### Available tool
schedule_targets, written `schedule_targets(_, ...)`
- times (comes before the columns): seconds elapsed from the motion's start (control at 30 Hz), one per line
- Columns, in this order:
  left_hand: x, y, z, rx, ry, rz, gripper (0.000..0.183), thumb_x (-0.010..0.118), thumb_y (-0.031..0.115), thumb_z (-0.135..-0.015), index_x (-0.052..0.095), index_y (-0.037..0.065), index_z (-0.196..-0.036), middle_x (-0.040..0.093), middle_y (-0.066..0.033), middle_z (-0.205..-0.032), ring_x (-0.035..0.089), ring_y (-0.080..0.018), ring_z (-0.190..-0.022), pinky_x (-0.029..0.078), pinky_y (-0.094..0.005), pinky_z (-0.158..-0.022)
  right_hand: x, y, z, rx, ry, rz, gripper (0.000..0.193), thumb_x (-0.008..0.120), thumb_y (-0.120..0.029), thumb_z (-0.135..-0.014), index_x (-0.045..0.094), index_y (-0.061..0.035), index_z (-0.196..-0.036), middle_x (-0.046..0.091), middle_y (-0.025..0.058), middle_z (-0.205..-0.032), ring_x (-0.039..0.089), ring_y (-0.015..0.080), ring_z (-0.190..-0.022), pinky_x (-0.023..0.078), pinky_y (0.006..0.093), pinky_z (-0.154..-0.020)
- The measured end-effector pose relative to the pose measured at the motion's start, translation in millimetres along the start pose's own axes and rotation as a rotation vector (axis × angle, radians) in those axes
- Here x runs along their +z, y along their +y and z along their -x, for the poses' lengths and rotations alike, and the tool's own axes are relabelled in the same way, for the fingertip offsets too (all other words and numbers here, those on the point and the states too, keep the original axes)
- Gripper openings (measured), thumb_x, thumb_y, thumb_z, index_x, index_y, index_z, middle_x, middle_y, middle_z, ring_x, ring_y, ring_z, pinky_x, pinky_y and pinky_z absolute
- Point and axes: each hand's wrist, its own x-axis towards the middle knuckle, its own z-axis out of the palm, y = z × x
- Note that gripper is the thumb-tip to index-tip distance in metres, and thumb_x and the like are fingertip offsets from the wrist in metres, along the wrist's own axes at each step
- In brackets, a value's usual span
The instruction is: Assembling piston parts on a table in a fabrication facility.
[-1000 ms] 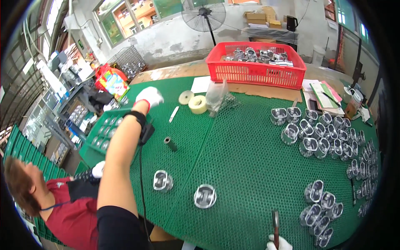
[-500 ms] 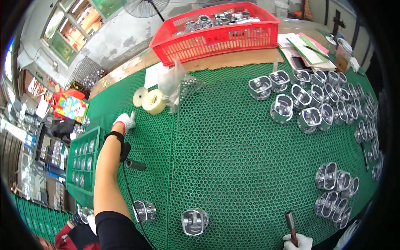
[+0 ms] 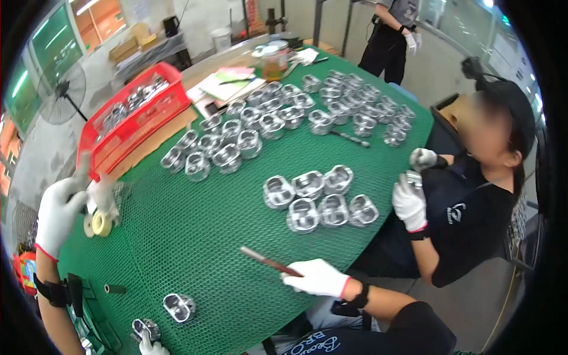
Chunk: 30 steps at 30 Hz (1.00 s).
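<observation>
My left hand [image 3: 58, 216], in a white glove, is raised over the far left edge of the table. Its thumb and index finger stand apart; a grey tip sticks up at the index finger, and I cannot tell if it is a finger cover or a held thing. Beside it are a clear plastic bag [image 3: 105, 192] and a roll of pale tape [image 3: 102, 223]. My white-gloved right hand [image 3: 319, 277] is closed round the brown handle of a metal-tipped rod [image 3: 266, 259], above the green mat [image 3: 207, 236]. Several metal pistons [image 3: 303, 214] stand in two rows beyond it.
More pistons [image 3: 228, 157] fill the far side. A red crate [image 3: 139, 124] of metal parts stands at the back left, near papers [image 3: 225, 86]. A co-worker [image 3: 473, 195] at the right holds a piston. Another gloved hand [image 3: 152, 348] touches a piston at the lower left.
The view has swung to the right, bringing the co-worker at the right into sight. My left hand appears higher and larger. My right hand, still gripping the rod, shows further in over the mat.
</observation>
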Motion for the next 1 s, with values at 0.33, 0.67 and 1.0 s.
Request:
schedule_targets(0.33, 217, 428, -92, 0.901, -0.067, -0.490, 0.020, 0.066, 0.022, -0.089, 0.078, 0.009, -0.080, 0.071, -0.0137, -0.069, 0.074, -0.0364, -0.068, 0.058, -0.0488, -0.059, 0, 26, 16, -0.266, 0.039, 0.144, 0.035, 0.054, -0.043, -0.102, 0.064, -0.0102, -0.106, 0.072, 0.0179, -0.089, 0.071, 0.0426, -0.087, 0.053, 0.0572, -0.079)
schedule_targets(0.67, 259, 460, -105, 0.865, -0.071, -0.318, 0.025, 0.070, 0.023, -0.085, 0.070, 0.008, -0.106, 0.072, -0.0150, -0.096, 0.072, -0.0385, -0.088, 0.059, -0.0514, -0.076, -2, 39, 15, -0.406, 0.084, 0.110, 0.033, 0.054, -0.039, -0.104, 0.062, -0.0071, -0.104, 0.072, 0.0199, -0.088, 0.071, 0.0440, -0.085, 0.055, 0.0583, -0.079)
schedule_targets(1.0, 125, 279, 130, 0.264, 0.214, -0.156, 0.035, 0.082, 0.018, -0.084, 0.074, 0.008, -0.116, 0.076, -0.0151, -0.110, 0.072, -0.0363, -0.103, 0.056, -0.0452, -0.090, 2, 33, 5, -0.373, 0.112, 0.134, 0.033, 0.056, -0.045, -0.102, 0.064, -0.0137, -0.106, 0.074, 0.0173, -0.095, 0.071, 0.0443, -0.090, 0.055, 0.0573, -0.079)
